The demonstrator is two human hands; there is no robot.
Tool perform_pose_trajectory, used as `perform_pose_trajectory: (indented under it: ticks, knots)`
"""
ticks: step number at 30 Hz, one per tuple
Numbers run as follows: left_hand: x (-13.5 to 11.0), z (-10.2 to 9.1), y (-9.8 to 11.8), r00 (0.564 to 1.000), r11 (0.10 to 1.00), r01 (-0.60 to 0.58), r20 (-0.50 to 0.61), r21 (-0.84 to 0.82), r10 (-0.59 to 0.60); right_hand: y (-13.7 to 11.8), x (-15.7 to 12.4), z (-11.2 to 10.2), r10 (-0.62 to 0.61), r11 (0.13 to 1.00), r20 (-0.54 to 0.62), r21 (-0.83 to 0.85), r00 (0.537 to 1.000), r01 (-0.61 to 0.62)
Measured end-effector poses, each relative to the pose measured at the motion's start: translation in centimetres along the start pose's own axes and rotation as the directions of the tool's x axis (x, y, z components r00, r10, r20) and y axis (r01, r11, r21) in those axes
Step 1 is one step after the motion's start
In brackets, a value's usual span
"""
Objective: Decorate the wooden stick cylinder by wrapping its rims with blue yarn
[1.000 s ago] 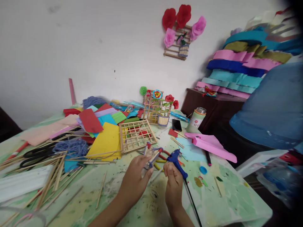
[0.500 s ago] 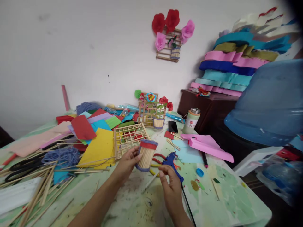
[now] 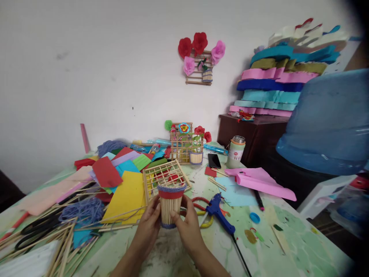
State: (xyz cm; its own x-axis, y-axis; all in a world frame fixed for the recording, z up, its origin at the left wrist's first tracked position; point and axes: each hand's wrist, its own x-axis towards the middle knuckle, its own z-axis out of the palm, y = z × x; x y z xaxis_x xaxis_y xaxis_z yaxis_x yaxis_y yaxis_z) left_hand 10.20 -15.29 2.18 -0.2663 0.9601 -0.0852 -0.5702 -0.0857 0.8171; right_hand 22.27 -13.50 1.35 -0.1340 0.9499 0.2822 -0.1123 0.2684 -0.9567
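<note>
A small basket of wooden sticks (image 3: 167, 209), with a red band and purple yarn along its top and bottom edges, is held upright between both hands above the table. My left hand (image 3: 150, 219) grips its left side. My right hand (image 3: 188, 221) closes on its right side, the thumb lying across the front sticks. Just behind the basket lies a wooden stick lattice (image 3: 165, 175). To the right of my right hand rest a blue glue gun (image 3: 220, 213) and red-and-yellow-handled pliers (image 3: 206, 222), partly covered by the gun and hand.
Coloured paper (image 3: 127, 196), purple yarn (image 3: 83, 207), black-handled scissors (image 3: 37, 227) and loose sticks (image 3: 65, 246) cover the left side. At the back stand a flower-decorated lattice (image 3: 184, 142) and a jar (image 3: 236, 152), near a phone (image 3: 214, 161). A large blue water bottle (image 3: 323, 123) stands at right.
My right hand has come in from the right and taken hold of the basket. The basket has moved slightly left and down and turned more upright. The view has shifted a little.
</note>
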Motion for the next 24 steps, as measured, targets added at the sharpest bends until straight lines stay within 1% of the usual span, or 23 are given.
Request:
perform_pose_trajectory:
  ticks: [2,5,7,9,11,16,19,21,24]
  knots:
    - [0.0,-0.2,-0.4,0.996,0.99,-0.071,-0.048,0.123,0.077,0.7,0.1,0.1,-0.025,0.995,-0.045,-0.097,0.999,0.02]
    - [-0.2,-0.4,-0.9,0.986,0.953,-0.147,-0.033,0.265,0.162,1.7,0.2,0.1,-0.081,0.972,-0.094,-0.226,0.992,0.058]
    - [-0.2,-0.4,-1.0,0.984,0.944,-0.173,0.006,0.28,0.178,2.3,0.1,0.1,-0.142,0.951,-0.108,-0.292,0.984,0.106]
    - [-0.1,-0.4,-1.1,0.985,0.945,-0.172,0.059,0.277,0.162,2.8,-0.1,0.2,-0.193,0.929,-0.106,-0.339,0.975,0.147]
    - [0.0,-0.4,-1.1,0.987,0.943,-0.156,0.081,0.295,0.138,3.2,-0.4,0.2,-0.214,0.918,-0.088,-0.36,0.973,0.169]
    - [-0.3,0.0,-1.0,0.987,0.912,-0.157,0.044,0.38,0.152,3.5,-0.9,0.1,-0.216,0.901,-0.045,-0.394,0.975,0.181]
    - [-0.5,0.1,-0.8,0.984,0.909,-0.168,0.016,0.382,0.175,3.5,-0.8,0.0,-0.22,0.903,-0.001,-0.38,0.976,0.203]
    - [-0.6,0.1,-0.6,0.983,0.907,-0.17,0.003,0.384,0.183,3.8,-0.7,-0.1,-0.215,0.91,0.006,-0.362,0.977,0.203]
    - [-0.7,0.2,-0.5,0.984,0.91,-0.174,0.019,0.376,0.18,4.5,-0.5,-0.6,-0.222,0.913,0.033,-0.343,0.974,0.22]
